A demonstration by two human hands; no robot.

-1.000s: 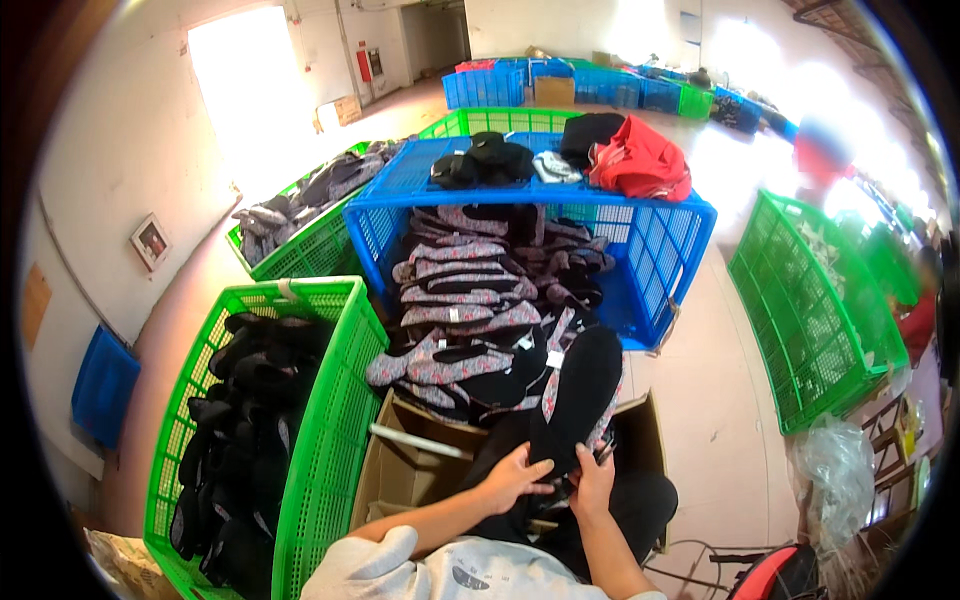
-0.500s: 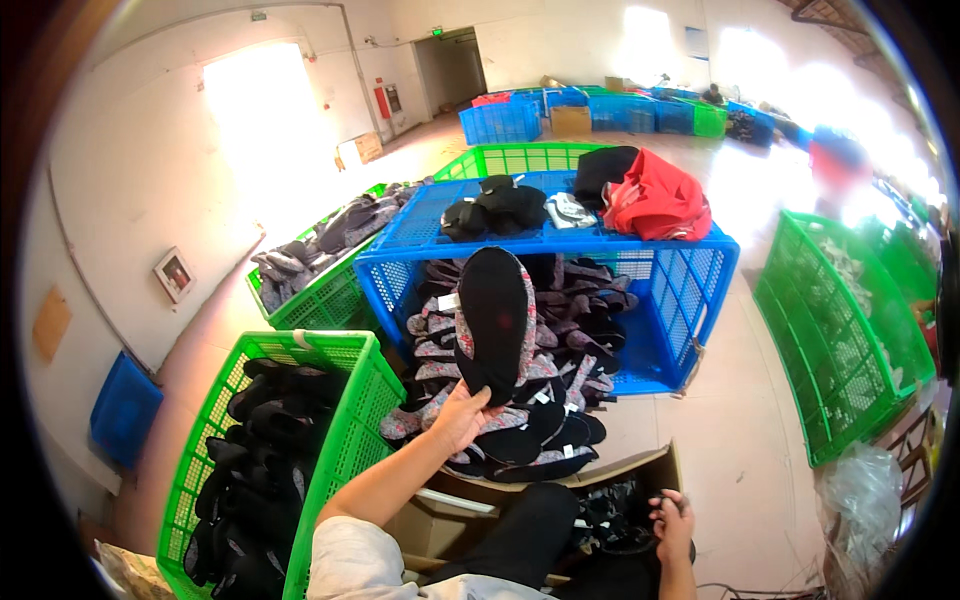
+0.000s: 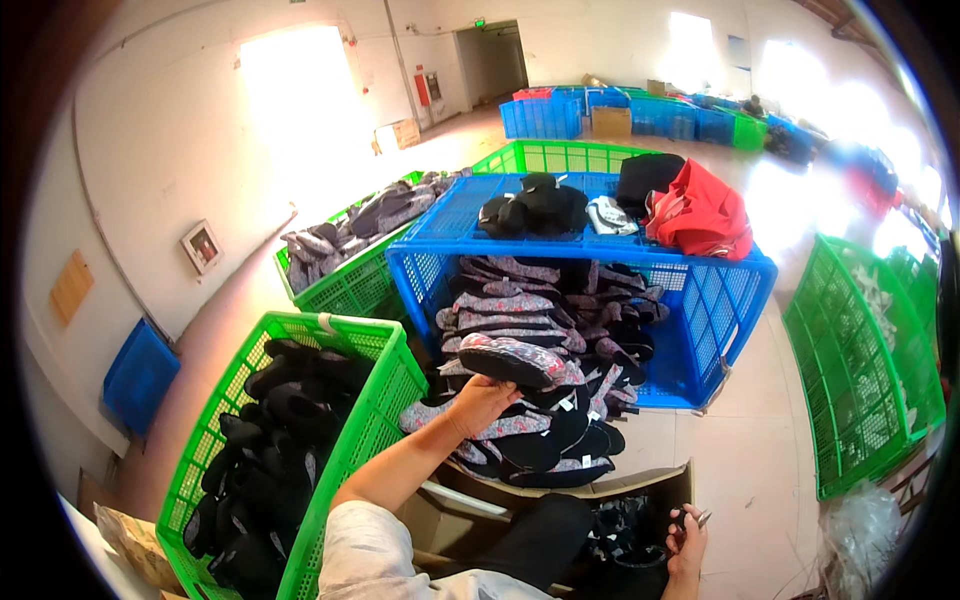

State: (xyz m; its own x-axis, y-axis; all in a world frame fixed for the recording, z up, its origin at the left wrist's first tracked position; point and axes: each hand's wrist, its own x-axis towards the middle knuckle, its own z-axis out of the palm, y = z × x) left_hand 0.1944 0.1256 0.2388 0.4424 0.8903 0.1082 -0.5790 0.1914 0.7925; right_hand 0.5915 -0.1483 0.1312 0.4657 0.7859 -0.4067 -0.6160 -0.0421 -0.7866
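Note:
My left hand point(image 3: 482, 404) is closed on the end of a slipper point(image 3: 508, 362) with a floral upper and a black sole. It is held up, tilted, over a heap of similar floral and black slippers point(image 3: 530, 450), several with small white tags. The heap spills from the open side of a blue crate point(image 3: 690, 395). At the lower right, my right hand point(image 3: 686, 548) is closed around a small dark-handled tool point(image 3: 697, 518) with a pale pointed tip. Beside it, a cardboard box point(image 3: 684, 482) contains small black items that I cannot make out.
A green crate point(image 3: 385, 400) of black slippers stands at my left. Another green crate point(image 3: 345, 290) with floral slippers stands behind it. Black items and red cloth point(image 3: 700, 212) lie on the blue crate. Green crates point(image 3: 850, 370) and clear plastic point(image 3: 865, 535) are at right.
The slipper in my left hand has tipped from upright with its sole facing me to nearly level, and lower. The view has swung slightly left. My right hand stays low by the box.

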